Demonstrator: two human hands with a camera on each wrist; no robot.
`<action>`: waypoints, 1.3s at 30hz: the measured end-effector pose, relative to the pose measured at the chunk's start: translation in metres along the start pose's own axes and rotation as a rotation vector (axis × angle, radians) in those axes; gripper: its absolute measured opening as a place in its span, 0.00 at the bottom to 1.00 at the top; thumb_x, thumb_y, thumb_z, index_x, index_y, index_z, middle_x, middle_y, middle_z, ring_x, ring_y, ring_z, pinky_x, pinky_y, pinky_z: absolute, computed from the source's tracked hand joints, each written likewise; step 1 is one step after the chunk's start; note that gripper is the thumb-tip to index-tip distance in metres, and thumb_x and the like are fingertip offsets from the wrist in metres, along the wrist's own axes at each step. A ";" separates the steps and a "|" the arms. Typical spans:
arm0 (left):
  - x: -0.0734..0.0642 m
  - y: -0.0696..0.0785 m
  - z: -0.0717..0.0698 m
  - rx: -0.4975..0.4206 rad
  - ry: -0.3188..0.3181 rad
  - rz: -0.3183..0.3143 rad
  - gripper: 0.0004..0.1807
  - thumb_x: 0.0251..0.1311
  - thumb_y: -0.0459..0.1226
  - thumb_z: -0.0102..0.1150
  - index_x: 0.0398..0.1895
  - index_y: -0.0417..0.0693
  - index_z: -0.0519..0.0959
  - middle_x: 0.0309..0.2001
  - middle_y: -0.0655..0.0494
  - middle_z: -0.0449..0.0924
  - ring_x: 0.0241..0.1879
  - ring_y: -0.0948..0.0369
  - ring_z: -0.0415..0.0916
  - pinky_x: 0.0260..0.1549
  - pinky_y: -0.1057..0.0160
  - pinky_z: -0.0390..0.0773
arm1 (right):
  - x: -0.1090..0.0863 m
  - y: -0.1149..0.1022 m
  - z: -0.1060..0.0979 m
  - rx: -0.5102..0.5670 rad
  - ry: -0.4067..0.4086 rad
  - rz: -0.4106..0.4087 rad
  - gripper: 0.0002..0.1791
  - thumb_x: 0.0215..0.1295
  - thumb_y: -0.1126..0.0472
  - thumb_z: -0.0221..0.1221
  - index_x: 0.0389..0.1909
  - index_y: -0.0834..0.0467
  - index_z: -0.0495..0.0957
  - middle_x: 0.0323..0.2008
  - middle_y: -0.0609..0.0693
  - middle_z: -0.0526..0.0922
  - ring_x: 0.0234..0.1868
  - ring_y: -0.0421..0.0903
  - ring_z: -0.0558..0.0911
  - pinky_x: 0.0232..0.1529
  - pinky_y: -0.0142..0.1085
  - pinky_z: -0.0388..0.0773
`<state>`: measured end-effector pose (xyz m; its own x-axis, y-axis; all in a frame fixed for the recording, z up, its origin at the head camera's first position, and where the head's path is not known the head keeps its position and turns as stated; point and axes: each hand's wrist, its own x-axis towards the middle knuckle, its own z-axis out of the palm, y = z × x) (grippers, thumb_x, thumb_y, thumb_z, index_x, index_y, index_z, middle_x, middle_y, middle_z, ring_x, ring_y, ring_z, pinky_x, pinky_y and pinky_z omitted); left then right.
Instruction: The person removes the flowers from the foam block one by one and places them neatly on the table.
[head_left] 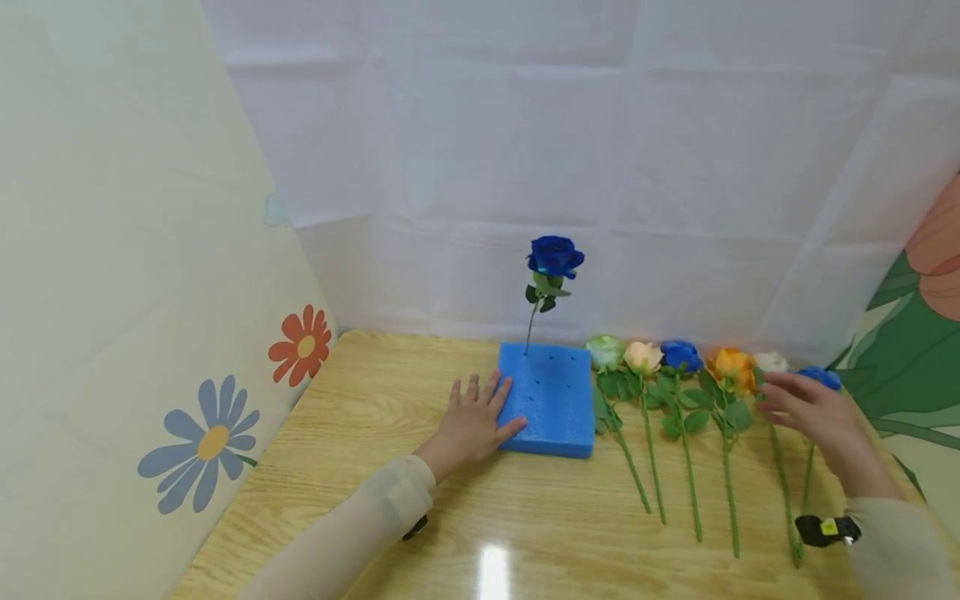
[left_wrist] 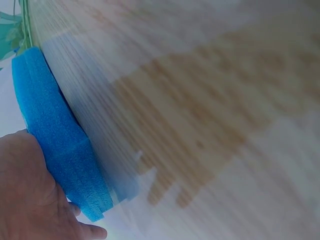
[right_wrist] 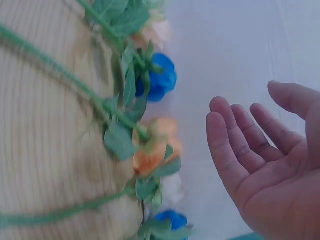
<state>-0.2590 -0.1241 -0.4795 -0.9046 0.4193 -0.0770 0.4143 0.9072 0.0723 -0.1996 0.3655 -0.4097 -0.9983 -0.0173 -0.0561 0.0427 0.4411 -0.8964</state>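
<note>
My left hand [head_left: 471, 421] rests with spread fingers against the left edge of a blue foam block [head_left: 555, 417], its fingertips and thumb over the rim. The left wrist view shows the hand along the side of the block [left_wrist: 65, 135]. A blue rose [head_left: 553, 257] stands upright in the block's back left part, its stem in the foam; several small holes dot the top. My right hand [head_left: 813, 417] hovers over the right end of a row of roses, near the white rose [head_left: 770, 362] and the orange rose [head_left: 732, 369]. In the right wrist view its fingers [right_wrist: 240, 140] are loosely bent with nothing between them.
Also lying in the row, stems toward me, are a pale green rose [head_left: 605, 352], a peach rose [head_left: 643, 357], a blue rose [head_left: 681, 356] and another blue rose [head_left: 820, 377]. White cloth [head_left: 465, 167] hangs behind the wooden table [head_left: 390, 392].
</note>
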 end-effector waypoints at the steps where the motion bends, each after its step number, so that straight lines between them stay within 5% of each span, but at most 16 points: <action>1: 0.000 0.000 0.000 0.001 0.005 0.003 0.46 0.72 0.69 0.29 0.83 0.52 0.47 0.82 0.48 0.41 0.78 0.35 0.43 0.73 0.32 0.40 | 0.001 -0.002 0.003 0.013 0.004 -0.012 0.33 0.78 0.49 0.54 0.71 0.69 0.63 0.42 0.25 0.78 0.43 0.30 0.84 0.44 0.29 0.83; 22: -0.002 0.002 -0.003 -0.007 0.001 0.001 0.46 0.72 0.68 0.30 0.83 0.51 0.48 0.82 0.47 0.42 0.78 0.35 0.44 0.73 0.33 0.41 | 0.026 -0.032 0.048 0.056 -0.005 -0.086 0.32 0.76 0.44 0.54 0.71 0.60 0.67 0.49 0.28 0.78 0.48 0.30 0.83 0.49 0.26 0.80; 29: -0.003 0.003 -0.005 -0.003 -0.010 -0.002 0.45 0.73 0.68 0.29 0.83 0.51 0.46 0.82 0.48 0.41 0.78 0.35 0.43 0.73 0.33 0.41 | 0.034 -0.042 0.061 0.016 -0.023 -0.079 0.38 0.76 0.42 0.53 0.74 0.64 0.61 0.59 0.47 0.75 0.50 0.30 0.82 0.59 0.44 0.78; 35: -0.005 0.006 -0.010 -0.008 -0.010 -0.010 0.45 0.73 0.68 0.29 0.83 0.52 0.47 0.82 0.48 0.41 0.78 0.36 0.43 0.73 0.34 0.41 | 0.044 -0.049 0.074 0.068 -0.005 -0.130 0.38 0.76 0.45 0.55 0.74 0.67 0.61 0.62 0.64 0.74 0.49 0.33 0.83 0.50 0.28 0.80; 39: -0.005 0.006 -0.010 -0.012 -0.010 -0.012 0.45 0.73 0.68 0.30 0.83 0.51 0.47 0.82 0.48 0.41 0.78 0.36 0.43 0.73 0.34 0.42 | 0.050 -0.052 0.082 0.098 -0.019 -0.132 0.38 0.76 0.46 0.55 0.75 0.67 0.60 0.66 0.69 0.70 0.49 0.31 0.83 0.50 0.28 0.80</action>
<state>-0.2529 -0.1211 -0.4684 -0.9085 0.4086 -0.0875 0.4020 0.9118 0.0835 -0.2482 0.2677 -0.4017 -0.9946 -0.0869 0.0571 -0.0838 0.3442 -0.9352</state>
